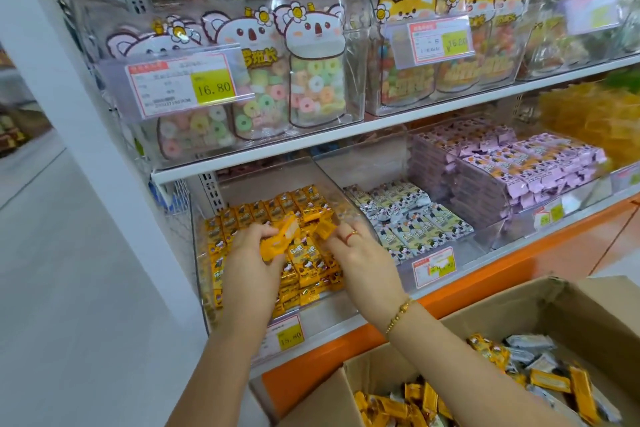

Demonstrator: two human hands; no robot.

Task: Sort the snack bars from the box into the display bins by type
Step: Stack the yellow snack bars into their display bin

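Observation:
Both hands are inside the clear left bin (pixel 204 288), which is packed with yellow snack bars (pixel 304 267). My left hand (pixel 251 260) grips a small bunch of yellow bars (pixel 277 243) above the rows. My right hand (pixel 360 255), wearing a red ring, pinches one yellow bar (pixel 325 229) at its fingertips. The cardboard box (pixel 519 315) sits at the lower right, holding mixed yellow bars (pixel 550 381) and white bars (pixel 530 343). The middle bin (pixel 450 253) holds white cow-print bars (pixel 415 222), and the right bin (pixel 588 201) purple bars (pixel 519 166).
The shelf above carries clear tubs of ring candy (pixel 311 90) and gummies (pixel 433 73) with price tags (pixel 183 87). An orange shelf base (pixel 519 263) runs below the bins. A white pillar (pixel 69 97) stands left, with open aisle floor (pixel 86 288) beside it.

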